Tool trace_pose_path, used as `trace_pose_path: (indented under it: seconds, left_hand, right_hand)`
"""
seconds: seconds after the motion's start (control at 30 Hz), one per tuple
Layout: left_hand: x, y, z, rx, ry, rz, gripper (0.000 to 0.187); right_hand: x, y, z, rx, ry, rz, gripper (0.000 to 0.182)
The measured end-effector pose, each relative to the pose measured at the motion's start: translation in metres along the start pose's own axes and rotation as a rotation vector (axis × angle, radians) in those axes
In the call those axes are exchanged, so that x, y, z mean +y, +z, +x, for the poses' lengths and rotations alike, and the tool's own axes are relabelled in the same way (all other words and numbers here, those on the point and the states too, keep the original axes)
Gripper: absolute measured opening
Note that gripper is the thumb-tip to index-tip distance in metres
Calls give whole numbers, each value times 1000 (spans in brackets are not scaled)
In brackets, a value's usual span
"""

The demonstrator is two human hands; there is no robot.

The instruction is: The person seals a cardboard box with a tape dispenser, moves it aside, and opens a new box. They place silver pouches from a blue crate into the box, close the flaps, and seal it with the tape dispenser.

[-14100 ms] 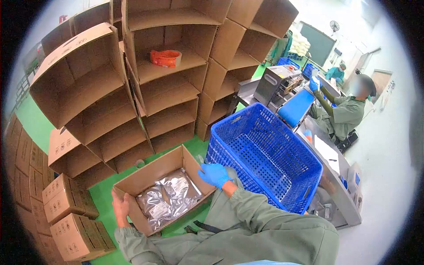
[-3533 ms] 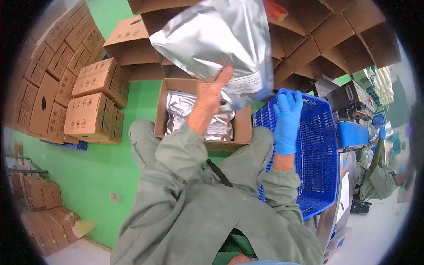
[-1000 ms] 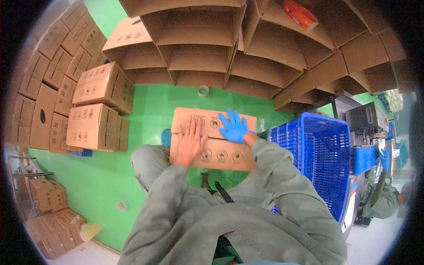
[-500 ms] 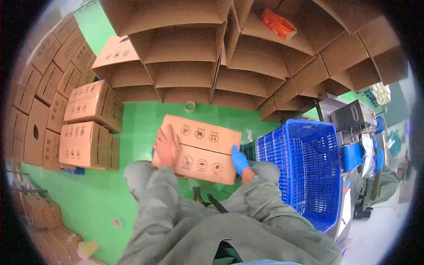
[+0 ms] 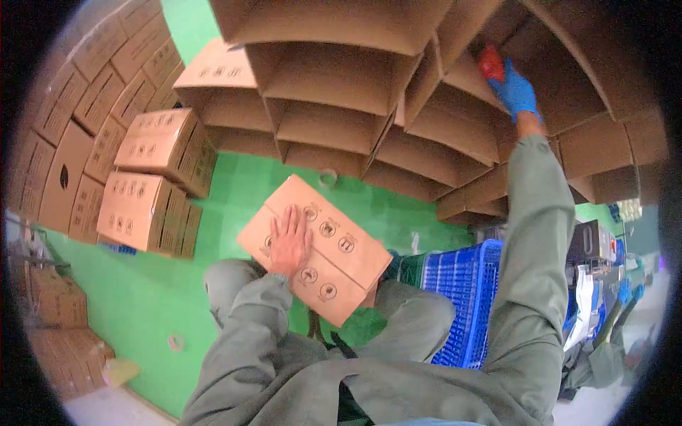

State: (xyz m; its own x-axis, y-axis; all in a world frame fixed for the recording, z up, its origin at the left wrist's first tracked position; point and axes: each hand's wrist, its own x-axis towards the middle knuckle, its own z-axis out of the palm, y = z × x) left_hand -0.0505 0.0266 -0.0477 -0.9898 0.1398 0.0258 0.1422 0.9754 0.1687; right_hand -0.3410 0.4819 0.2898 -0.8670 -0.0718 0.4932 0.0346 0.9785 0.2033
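Observation:
A closed cardboard box (image 5: 320,248) with printed handling symbols lies across my lap, turned at a slant. My bare left hand (image 5: 290,241) rests flat on its top flaps, fingers stretched out over the middle seam. Far up to the right, my blue-gloved right hand (image 5: 516,89) reaches into an open cardboard compartment. Its fingers close on a red tape dispenser (image 5: 490,64), which the glove partly covers.
Open cardboard boxes (image 5: 327,78) form a stacked wall ahead. Closed cartons (image 5: 135,202) stand at left. A blue crate (image 5: 462,298) sits under my right arm. Tape rolls (image 5: 327,178) lie on the green floor. A co-worker's gloved hands (image 5: 629,291) show at far right.
My right hand has left the box's right edge and reached up to the red tape dispenser. The box has turned clockwise under my left hand, and the view has shifted right.

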Motion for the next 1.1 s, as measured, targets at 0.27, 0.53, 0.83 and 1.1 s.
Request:
trace_pose_path:
  seconds: [0.27, 0.53, 0.83, 1.1]
  left_hand:
    - [-3, 1, 2, 30, -21, -26, 57]
    - [-12, -7, -8, 63, 110, -337, 46]
    - [20, -46, -36, -589, -462, -1871, 32]
    - [-127, -73, 72, 107, -424, -1169, 15]
  right_hand:
    - [-196, -65, -308, -32, 8, 1114, 77]
    - [-270, -14, -428, -582, -167, 794, 76]
    - [-261, -22, -447, -421, -154, 832, 80]
    - [-310, -40, -389, -541, -279, 794, 75]
